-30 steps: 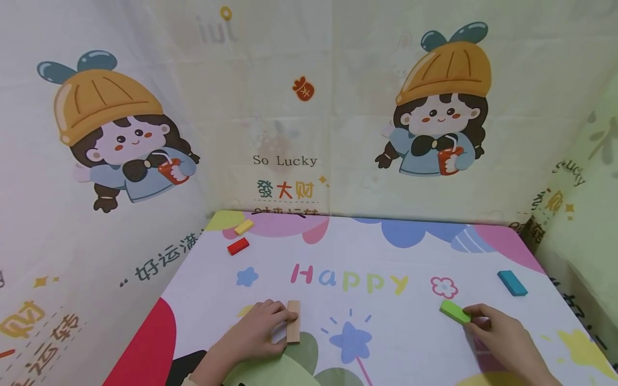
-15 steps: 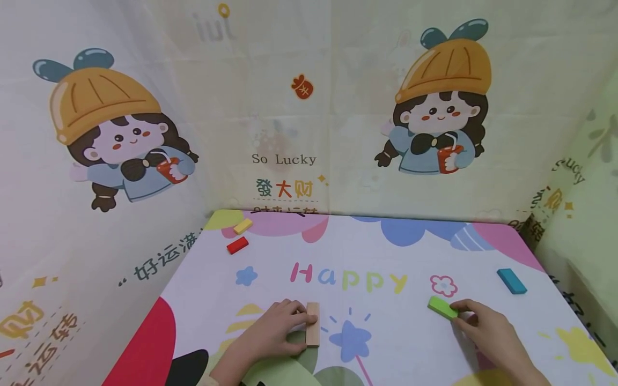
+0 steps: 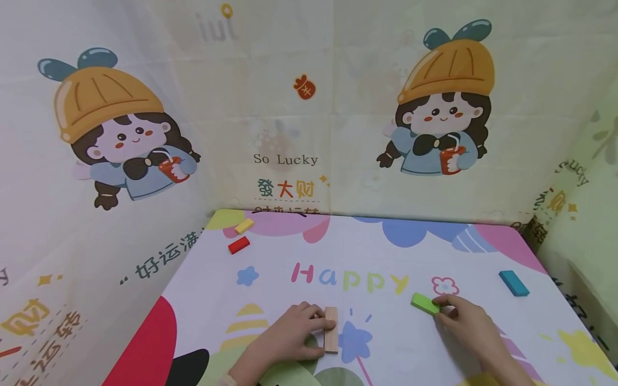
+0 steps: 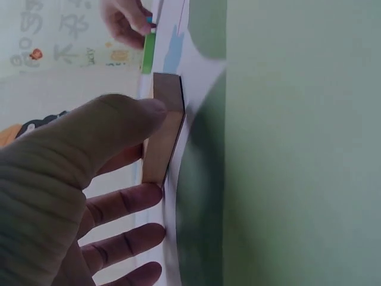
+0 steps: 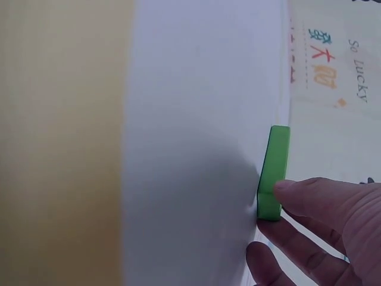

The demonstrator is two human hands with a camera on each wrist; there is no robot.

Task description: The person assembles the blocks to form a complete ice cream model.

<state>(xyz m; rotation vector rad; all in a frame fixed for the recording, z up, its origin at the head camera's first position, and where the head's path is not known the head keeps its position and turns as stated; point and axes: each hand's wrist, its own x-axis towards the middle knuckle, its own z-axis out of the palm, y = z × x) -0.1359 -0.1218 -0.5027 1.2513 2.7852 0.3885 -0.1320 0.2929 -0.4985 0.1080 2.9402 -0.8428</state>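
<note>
Near the front of the table my left hand [image 3: 294,335] holds a plain wooden block [image 3: 330,329] by its two ends. In the left wrist view the thumb lies on the near part of the wooden block [image 4: 162,134], and the other fingers spread on its far side. Farther right, my right hand [image 3: 465,324] pinches one end of a light green block [image 3: 424,303] between thumb and fingers. The right wrist view shows the thumb on the green block [image 5: 274,173] close to the tabletop. A gap separates the two blocks.
A teal block [image 3: 514,283] lies at the right side of the patterned table [image 3: 367,246]. At the back left are a red block [image 3: 238,245] and a yellow block [image 3: 244,226]. A printed cloth [image 3: 357,134] hangs behind the table and along its sides.
My left hand has shifted to the right with the wooden block. The right hand has brought the green block leftward, narrowing the gap. The teal, red and yellow blocks have stayed put.
</note>
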